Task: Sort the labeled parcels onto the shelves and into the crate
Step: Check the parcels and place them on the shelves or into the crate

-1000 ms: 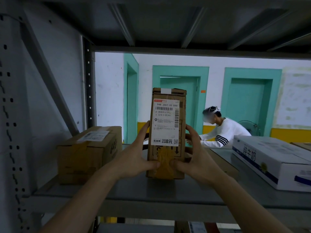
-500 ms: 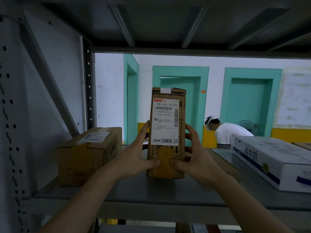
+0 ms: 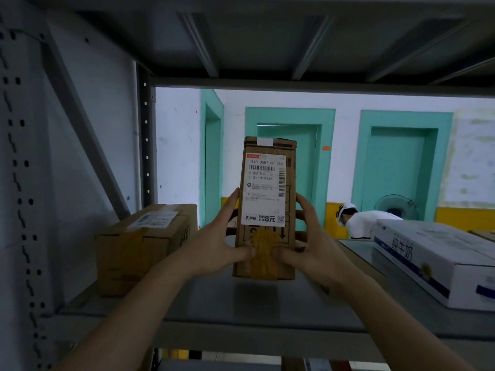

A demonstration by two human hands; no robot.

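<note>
A tall brown cardboard parcel (image 3: 290, 156) with a white shipping label stands upright on the grey metal shelf (image 3: 214, 303), its label facing me. My left hand (image 3: 217, 236) grips its left side and my right hand (image 3: 310, 242) grips its right side, both thumbs pressed on the yellow tape low on the front. The parcel's bottom edge rests on, or just above, the shelf surface.
A brown labeled box (image 3: 139, 245) sits at the shelf's left end. A white and blue carton (image 3: 439, 261) lies at the right. The shelf above (image 3: 267, 36) hangs low overhead. Behind the rack a person in white (image 3: 367, 223) bends over near teal doors and a fan (image 3: 396, 207).
The parcel and both hands have stayed nearly still. The person behind the rack has bent lower and shifted to the right.
</note>
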